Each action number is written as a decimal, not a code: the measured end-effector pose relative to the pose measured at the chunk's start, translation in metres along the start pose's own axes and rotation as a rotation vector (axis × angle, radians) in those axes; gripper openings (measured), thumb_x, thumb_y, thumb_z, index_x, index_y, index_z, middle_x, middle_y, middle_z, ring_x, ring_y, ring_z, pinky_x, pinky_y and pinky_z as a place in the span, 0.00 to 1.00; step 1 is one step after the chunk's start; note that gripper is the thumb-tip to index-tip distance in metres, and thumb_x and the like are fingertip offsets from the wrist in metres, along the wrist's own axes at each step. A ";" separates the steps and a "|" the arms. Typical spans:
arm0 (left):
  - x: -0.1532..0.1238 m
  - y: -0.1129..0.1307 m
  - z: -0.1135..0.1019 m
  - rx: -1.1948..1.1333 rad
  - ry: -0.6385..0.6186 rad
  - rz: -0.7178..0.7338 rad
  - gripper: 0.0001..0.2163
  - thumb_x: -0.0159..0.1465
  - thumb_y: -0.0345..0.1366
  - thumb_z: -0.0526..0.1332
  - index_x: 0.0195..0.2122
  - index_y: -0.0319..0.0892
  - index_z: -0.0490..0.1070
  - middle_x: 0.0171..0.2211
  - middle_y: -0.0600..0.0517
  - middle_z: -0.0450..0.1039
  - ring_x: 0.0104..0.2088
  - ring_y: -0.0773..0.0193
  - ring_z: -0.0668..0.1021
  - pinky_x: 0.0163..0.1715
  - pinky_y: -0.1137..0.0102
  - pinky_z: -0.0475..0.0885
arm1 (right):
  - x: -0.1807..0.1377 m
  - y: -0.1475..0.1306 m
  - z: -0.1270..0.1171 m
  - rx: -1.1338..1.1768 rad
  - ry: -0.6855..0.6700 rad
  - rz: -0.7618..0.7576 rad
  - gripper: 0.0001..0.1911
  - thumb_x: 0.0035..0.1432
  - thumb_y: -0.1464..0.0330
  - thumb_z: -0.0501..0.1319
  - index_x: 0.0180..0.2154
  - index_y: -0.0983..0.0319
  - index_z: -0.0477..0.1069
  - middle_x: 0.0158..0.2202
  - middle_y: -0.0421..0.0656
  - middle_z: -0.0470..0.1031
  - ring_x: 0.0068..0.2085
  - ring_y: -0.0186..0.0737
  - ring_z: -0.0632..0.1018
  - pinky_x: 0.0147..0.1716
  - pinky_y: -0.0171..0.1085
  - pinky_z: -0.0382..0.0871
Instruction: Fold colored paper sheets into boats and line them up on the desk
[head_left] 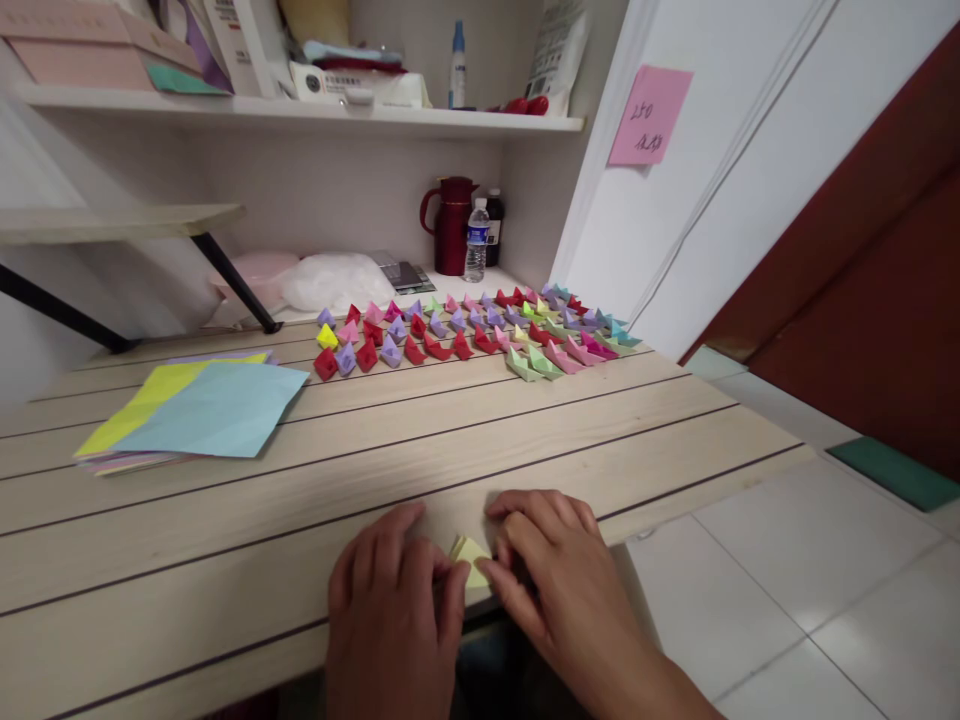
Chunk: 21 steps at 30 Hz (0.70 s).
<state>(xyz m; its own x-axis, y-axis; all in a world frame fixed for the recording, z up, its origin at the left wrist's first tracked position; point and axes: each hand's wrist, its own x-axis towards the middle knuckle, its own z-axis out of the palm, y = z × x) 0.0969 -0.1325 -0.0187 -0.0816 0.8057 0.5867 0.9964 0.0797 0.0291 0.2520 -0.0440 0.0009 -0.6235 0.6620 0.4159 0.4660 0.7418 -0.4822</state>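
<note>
The worktop [375,430] carried everything; its near edge was partly hidden behind the hands. Along its far side stood many paper boats [439,347] in close rows, probably so that the front area could serve for handwork. In the back rows they overlapped, so I could not count them. A stack of coloured sheets [217,405] lay at the left, perhaps for easy reach; the upper sheets covered most of those below. At the near edge, the left hand [394,600] seemed to pinch a folded yellow paper [471,562] by its left side, while the right hand [555,570], fingers curled, put its thumb against the other side, likely to steady this small piece. Whether the right fingers also gripped it, I could not tell. Its underside was hidden.
</note>
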 end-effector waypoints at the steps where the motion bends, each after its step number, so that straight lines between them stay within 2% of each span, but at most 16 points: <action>1: 0.001 0.002 0.000 0.015 0.017 -0.005 0.04 0.63 0.38 0.60 0.33 0.45 0.67 0.47 0.42 0.74 0.48 0.51 0.74 0.45 0.54 0.65 | 0.000 0.000 0.000 -0.006 -0.001 0.002 0.08 0.58 0.71 0.65 0.31 0.59 0.66 0.42 0.39 0.75 0.42 0.44 0.72 0.42 0.45 0.58; 4: 0.004 0.007 -0.002 0.063 0.039 -0.051 0.03 0.63 0.33 0.57 0.33 0.43 0.68 0.46 0.40 0.75 0.47 0.49 0.75 0.45 0.53 0.65 | 0.002 0.000 -0.001 -0.016 -0.016 0.011 0.09 0.58 0.71 0.65 0.30 0.59 0.66 0.40 0.39 0.75 0.40 0.44 0.72 0.41 0.44 0.58; 7: 0.004 0.009 -0.003 0.114 0.003 -0.065 0.05 0.64 0.31 0.55 0.36 0.43 0.69 0.49 0.42 0.76 0.48 0.49 0.75 0.49 0.51 0.64 | 0.001 -0.001 -0.001 -0.011 -0.017 0.018 0.09 0.58 0.69 0.65 0.29 0.59 0.66 0.38 0.40 0.74 0.39 0.43 0.72 0.40 0.44 0.60; 10: 0.003 0.009 -0.003 0.134 -0.040 -0.044 0.05 0.64 0.31 0.55 0.38 0.45 0.70 0.52 0.47 0.75 0.53 0.50 0.74 0.54 0.50 0.59 | -0.004 0.001 0.003 -0.002 0.075 -0.053 0.03 0.61 0.70 0.62 0.38 0.57 0.71 0.43 0.43 0.75 0.44 0.44 0.73 0.42 0.44 0.62; 13: 0.002 0.009 -0.002 0.105 -0.046 -0.070 0.05 0.64 0.32 0.56 0.35 0.45 0.70 0.52 0.48 0.76 0.53 0.51 0.74 0.55 0.50 0.58 | -0.014 0.009 0.009 -0.054 0.154 -0.246 0.16 0.64 0.74 0.56 0.50 0.54 0.72 0.50 0.43 0.75 0.50 0.45 0.73 0.47 0.45 0.63; 16: -0.002 0.005 -0.002 0.063 -0.034 -0.093 0.04 0.64 0.33 0.56 0.36 0.45 0.69 0.50 0.48 0.77 0.51 0.52 0.76 0.53 0.51 0.60 | -0.024 0.020 0.013 -0.178 0.071 -0.412 0.22 0.64 0.70 0.58 0.60 0.57 0.66 0.55 0.42 0.75 0.56 0.47 0.71 0.54 0.46 0.59; 18: -0.007 -0.001 -0.003 0.073 -0.022 -0.085 0.03 0.64 0.37 0.58 0.36 0.44 0.69 0.50 0.46 0.77 0.50 0.52 0.77 0.53 0.51 0.60 | -0.028 0.026 0.013 -0.244 0.004 -0.443 0.27 0.64 0.65 0.60 0.63 0.58 0.61 0.58 0.42 0.72 0.59 0.49 0.69 0.56 0.47 0.57; 21: -0.017 -0.008 -0.005 0.152 0.033 -0.113 0.11 0.63 0.39 0.59 0.44 0.40 0.69 0.50 0.40 0.76 0.49 0.49 0.77 0.53 0.49 0.61 | -0.030 0.029 0.013 -0.258 -0.023 -0.441 0.27 0.64 0.65 0.60 0.63 0.57 0.61 0.60 0.40 0.71 0.60 0.49 0.68 0.57 0.48 0.56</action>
<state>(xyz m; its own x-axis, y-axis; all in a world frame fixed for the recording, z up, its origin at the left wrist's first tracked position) 0.0903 -0.1496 -0.0245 -0.1895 0.7673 0.6126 0.9657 0.2583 -0.0249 0.2760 -0.0434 -0.0358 -0.8082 0.2799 0.5181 0.2936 0.9542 -0.0575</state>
